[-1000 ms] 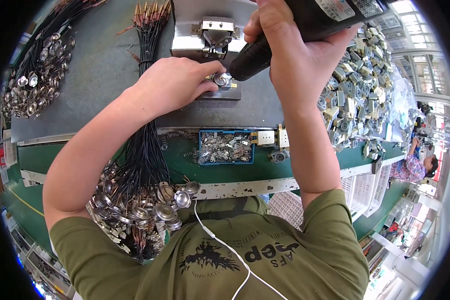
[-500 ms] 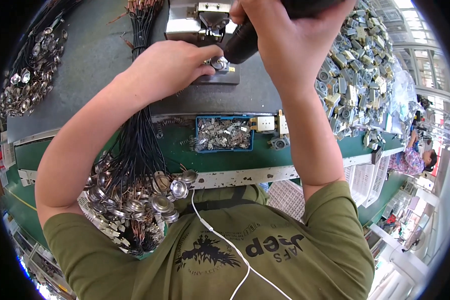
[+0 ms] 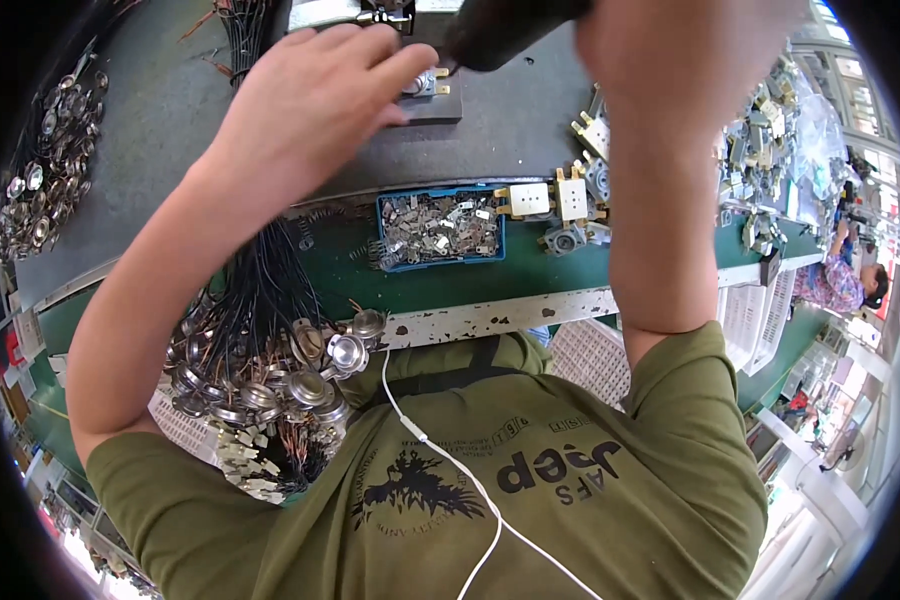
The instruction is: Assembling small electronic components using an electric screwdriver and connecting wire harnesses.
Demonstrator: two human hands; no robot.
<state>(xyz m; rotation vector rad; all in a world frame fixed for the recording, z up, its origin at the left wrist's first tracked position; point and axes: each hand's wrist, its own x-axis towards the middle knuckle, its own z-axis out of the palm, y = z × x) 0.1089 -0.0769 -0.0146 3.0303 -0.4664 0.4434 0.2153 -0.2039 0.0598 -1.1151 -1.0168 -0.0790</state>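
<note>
Near the middle of the frame we see a blue tray [image 3: 442,264] of small metal pieces, coil springs [image 3: 375,251] just left of it. Lower right of centre we find a white basket [image 3: 592,362]. Toward the right edge we see clear plastic [image 3: 818,150] and, below it, a co-worker [image 3: 828,288] in a patterned top.

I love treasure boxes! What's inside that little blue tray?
The blue tray holds a heap of small, silvery metal pieces. They cover its bottom, so what lies underneath cannot be seen.

The cabled metal caps [image 3: 348,352] are gleaming, smooth and glossy. The black power tool [image 3: 515,32] and cloth T-shirt [image 3: 390,545] are looking matt.
</note>
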